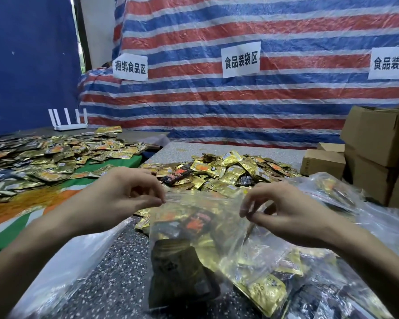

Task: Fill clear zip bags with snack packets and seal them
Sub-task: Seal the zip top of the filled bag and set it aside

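At the near edge of the speckled table [115, 261], a clear zip bag [194, 226] filled with snack packets [184, 224] stands upright. The left hand [118, 196] pinches its top-left corner; the right hand [283, 210] pinches the top-right. A loose packet pile [226, 173] lies just behind.

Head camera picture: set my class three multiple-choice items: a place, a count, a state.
1. The white router stands: A) far left, by the blue sheet B) on a carton C) in the bag
2. The paper signs on the striped tarpaulin number: A) one B) three C) five
3. The clear zip bag: A) empty B) holds snack packets, left hand and right hand pinching its top C) untouched

1A: it sits against the blue sheet. 2B: three sheets show. 3B: packets show inside; its top corners are pinched.
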A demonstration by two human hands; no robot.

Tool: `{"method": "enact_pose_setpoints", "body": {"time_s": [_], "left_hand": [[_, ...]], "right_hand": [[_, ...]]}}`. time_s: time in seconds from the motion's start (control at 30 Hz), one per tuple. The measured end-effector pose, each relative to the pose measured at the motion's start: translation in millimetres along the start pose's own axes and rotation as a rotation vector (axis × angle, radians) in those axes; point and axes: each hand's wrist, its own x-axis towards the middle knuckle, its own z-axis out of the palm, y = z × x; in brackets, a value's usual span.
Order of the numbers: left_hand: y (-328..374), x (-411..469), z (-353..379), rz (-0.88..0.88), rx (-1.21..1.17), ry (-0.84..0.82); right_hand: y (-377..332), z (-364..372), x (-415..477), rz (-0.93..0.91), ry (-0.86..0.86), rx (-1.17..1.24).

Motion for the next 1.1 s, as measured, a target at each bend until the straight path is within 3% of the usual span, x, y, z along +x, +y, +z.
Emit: {"method": "enact_pose_setpoints", "body": {"time_s": [0.2, 0.37, 0.77, 0.87, 0.97, 1.1], "left_hand": [[-12.1, -8.3, -1.0, -0.112, -0.247, 0.147], [-24.0, -8.9, 6.2, -0.222, -0.344, 0.164], [-24.7, -13.0, 16.6, -0.04, -0.354, 0.263], [-24.7, -13.1, 23.7, -0.019, -0.297, 0.298], [-22.1, -13.0, 26.9, 0.021, -0.299, 0.308], [-15.3, -9.4, 33.5, 0.076, -0.292, 0.279]], "right_hand": [[3.6, 2.1, -2.3, -0.092, 0.048, 0.123], [2.6, 7.4, -3.4, -0.131, 0.163, 0.361], [-2.4, 1.4, -5.4, -0.079, 0.237, 0.477], [-3.5, -1.6, -4.2, -0.035, 0.231, 0.382], [-10.5, -6.7, -3.0, -0.023, 0.103, 0.106], [-43.7, 0.3, 10.7, -0.166, 0.049, -0.09]]}}
